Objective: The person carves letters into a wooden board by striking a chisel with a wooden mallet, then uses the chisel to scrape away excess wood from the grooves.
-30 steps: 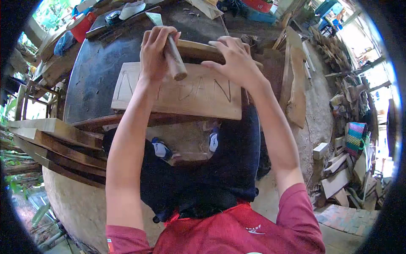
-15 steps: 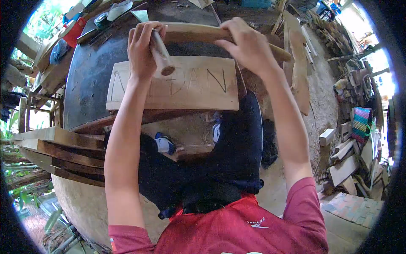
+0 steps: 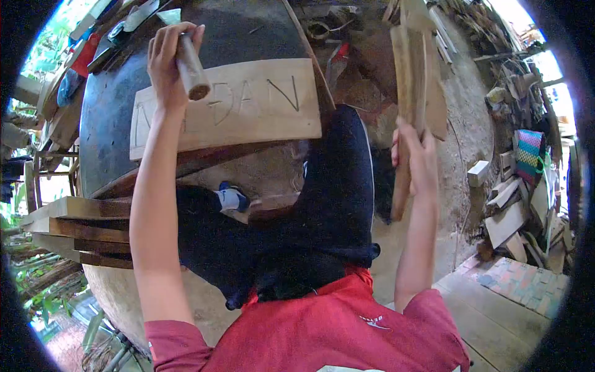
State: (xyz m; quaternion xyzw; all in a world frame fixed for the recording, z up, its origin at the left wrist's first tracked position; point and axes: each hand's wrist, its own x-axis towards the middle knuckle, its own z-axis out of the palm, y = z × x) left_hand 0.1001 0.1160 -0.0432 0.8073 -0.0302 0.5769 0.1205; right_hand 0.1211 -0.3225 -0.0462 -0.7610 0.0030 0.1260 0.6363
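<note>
My left hand (image 3: 166, 65) is wrapped round a chisel (image 3: 192, 73) with a round wooden handle. The blade end is hidden behind the hand. Below the handle lies a pale wooden board (image 3: 248, 129) with grooved letters, of which "ĐAN" is readable; my left forearm covers part of the lettering on the left. Off to the right, clear of the board, my right hand (image 3: 416, 155) grips a long wooden mallet (image 3: 409, 71) by its narrower part. The mallet's thicker end points away from me.
The board rests on a dark tabletop (image 3: 105, 118). Stacked planks (image 3: 80, 226) jut out at the left. A red-handled saw (image 3: 338, 59) lies beyond the table's right edge. Wood offcuts (image 3: 505, 223) and a woven bag (image 3: 530, 155) are on the right.
My right hand has swung right and down, turning the mallet from crosswise above the board to upright in view. The view has shifted, and the board and left hand appear further left.
</note>
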